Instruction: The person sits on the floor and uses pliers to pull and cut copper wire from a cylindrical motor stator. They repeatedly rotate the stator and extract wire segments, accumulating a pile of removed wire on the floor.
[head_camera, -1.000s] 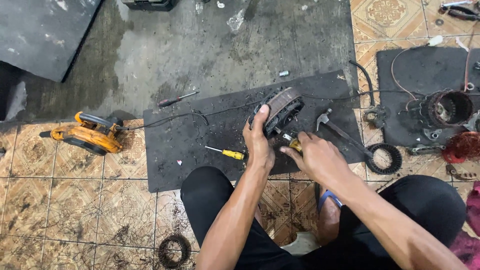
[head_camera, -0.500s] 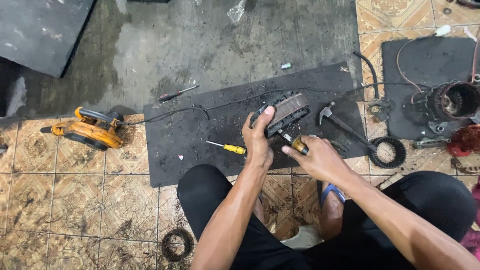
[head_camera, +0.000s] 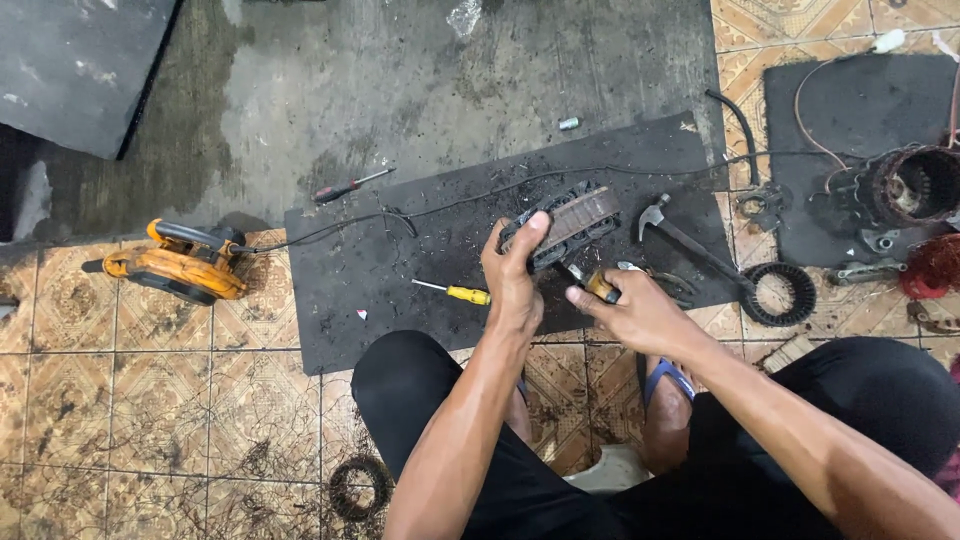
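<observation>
Far left on the tiled floor (head_camera: 120, 400) lies an orange power tool (head_camera: 180, 262), its cord running onto the black rubber mat (head_camera: 350, 300). A red-handled screwdriver (head_camera: 350, 186) lies just off the mat's upper edge; a yellow-handled screwdriver (head_camera: 455, 292) lies on the mat beside our left wrist.

Our left hand (head_camera: 515, 275) grips the motor stator (head_camera: 565, 222), fingers curled over its near end, holding it tilted on the mat. Our right hand (head_camera: 635, 315) is closed around a wooden-handled tool (head_camera: 598, 285), its tip set against the stator's lower side. A hammer (head_camera: 680, 235) lies just beside, then a ring-shaped coil (head_camera: 780, 293), and a larger motor housing (head_camera: 905, 190) on a second mat.

Risk, as we judge it: the tip could skid off the windings toward the left fingers, since the stator is steadied by one hand only.

Against the frame half a second back, both hands hold the same grip; the right hand sits a touch lower, and the view has shifted slightly.
</observation>
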